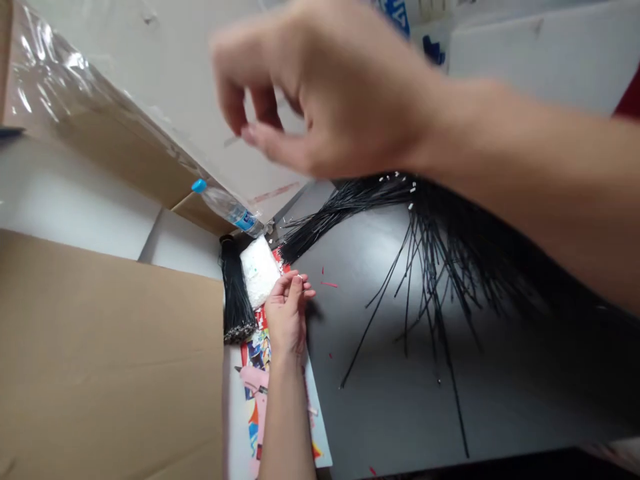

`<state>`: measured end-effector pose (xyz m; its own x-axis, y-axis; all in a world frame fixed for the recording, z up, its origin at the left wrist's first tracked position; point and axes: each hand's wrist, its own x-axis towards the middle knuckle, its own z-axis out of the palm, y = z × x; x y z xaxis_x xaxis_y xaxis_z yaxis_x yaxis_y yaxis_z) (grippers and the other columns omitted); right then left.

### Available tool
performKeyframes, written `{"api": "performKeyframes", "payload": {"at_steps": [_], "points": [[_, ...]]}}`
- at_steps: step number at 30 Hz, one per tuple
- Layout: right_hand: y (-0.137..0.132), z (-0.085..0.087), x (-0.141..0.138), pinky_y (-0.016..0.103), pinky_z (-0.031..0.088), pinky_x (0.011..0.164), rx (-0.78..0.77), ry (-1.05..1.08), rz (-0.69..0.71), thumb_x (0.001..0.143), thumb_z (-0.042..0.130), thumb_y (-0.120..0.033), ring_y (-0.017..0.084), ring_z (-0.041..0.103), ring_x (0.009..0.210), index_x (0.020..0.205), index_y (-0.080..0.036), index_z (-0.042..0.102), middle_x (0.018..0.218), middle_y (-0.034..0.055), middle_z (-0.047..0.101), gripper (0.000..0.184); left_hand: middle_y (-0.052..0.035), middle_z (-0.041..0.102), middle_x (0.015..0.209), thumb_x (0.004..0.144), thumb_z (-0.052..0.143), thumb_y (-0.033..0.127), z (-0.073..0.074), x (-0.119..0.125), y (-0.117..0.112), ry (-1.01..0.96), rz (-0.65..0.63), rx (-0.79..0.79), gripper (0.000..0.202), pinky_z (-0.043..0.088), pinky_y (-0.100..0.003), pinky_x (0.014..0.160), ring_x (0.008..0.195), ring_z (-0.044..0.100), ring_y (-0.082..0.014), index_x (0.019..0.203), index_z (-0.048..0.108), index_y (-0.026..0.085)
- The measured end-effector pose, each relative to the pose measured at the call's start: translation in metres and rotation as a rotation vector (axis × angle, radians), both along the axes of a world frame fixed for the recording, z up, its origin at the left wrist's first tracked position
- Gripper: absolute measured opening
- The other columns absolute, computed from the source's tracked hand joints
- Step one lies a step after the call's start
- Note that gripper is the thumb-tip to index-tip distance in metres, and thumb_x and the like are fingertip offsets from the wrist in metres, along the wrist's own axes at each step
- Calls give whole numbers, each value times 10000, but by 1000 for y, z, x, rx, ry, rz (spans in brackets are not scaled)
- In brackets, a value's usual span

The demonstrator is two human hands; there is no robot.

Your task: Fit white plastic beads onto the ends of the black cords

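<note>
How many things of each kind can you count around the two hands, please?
Hands: 2
Blue-capped water bottle: 1
White packet: 1
Tied bundle of black wires: 1
Fanned bunch of black wires: 1
Red scraps: 4
Total: 10

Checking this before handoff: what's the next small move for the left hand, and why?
Probably carry the small white piece pinched in the left hand over to the black wires. Several wire ends already show similar white tips, and the right hand hangs blurred above them, though what it holds, if anything, cannot be told.
</note>
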<state>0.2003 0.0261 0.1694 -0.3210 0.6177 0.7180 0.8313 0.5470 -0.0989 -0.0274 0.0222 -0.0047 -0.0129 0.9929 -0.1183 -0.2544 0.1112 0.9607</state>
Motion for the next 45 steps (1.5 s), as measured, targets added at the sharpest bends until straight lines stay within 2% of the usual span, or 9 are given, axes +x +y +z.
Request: {"api": "performKeyframes", "payload": {"at_steps": [3,5,7,8,14,19,25,33,45], "points": [[-10,38,6,291,259,652,-1,-269,-19,879,311,-363,214,603,1073,1146,-182,664,970,-46,537,478,-17,754,759,439,992,354,4,1,-1,-24,0,-28,499,563,-172,611,618,679,-81,821,752,140],[-14,36,-3,311,289,650,-61,-370,-110,853,448,-301,255,655,979,993,-197,726,816,-31,549,328,-29,766,782,427,995,335,7,1,-2,-40,6,-44,499,576,-188,645,630,690,-88,821,761,138],[-17,11,-17,283,338,648,-189,-347,-164,767,628,-182,245,685,860,853,-184,742,723,-4,586,143,-38,774,813,440,991,314,7,1,-3,-47,6,-45,495,583,-206,685,656,698,-94,845,767,138],[-19,-7,-23,258,357,634,-256,-284,-103,744,673,-154,213,680,797,801,-163,730,703,15,617,81,-41,777,829,456,986,308,7,1,-3,-44,1,-42,490,585,-216,702,673,703,-99,861,768,139],[-35,-118,-33,262,348,627,-551,119,34,885,568,-166,156,619,768,869,-179,693,880,57,722,127,-52,775,854,537,953,350,0,1,-5,-12,-77,-3,427,590,-261,725,734,713,-132,846,748,139],[-44,-155,-38,237,349,648,-608,477,48,894,550,-163,104,548,656,937,-174,688,852,20,720,145,-33,761,835,542,950,353,-3,3,-4,-7,-144,-3,424,589,-244,701,750,714,-134,848,739,148],[-40,-168,-47,218,322,584,-627,625,88,876,598,-215,62,440,532,909,-175,693,760,-23,684,108,-21,756,793,611,923,350,-2,6,-9,52,-252,-20,406,583,-222,676,634,698,-105,909,743,141],[-37,-184,-52,198,341,543,-717,718,229,858,594,-230,63,449,526,812,-155,673,637,-36,600,119,-26,759,797,658,895,366,-8,0,-7,82,-298,0,343,563,-213,673,635,697,-107,878,757,143],[-38,-182,-52,195,321,509,-769,769,278,851,589,-271,62,400,518,794,-157,635,650,-32,587,135,-42,750,755,613,921,385,-4,0,-8,33,-329,-54,378,574,-242,648,607,678,-118,864,775,142]]}}
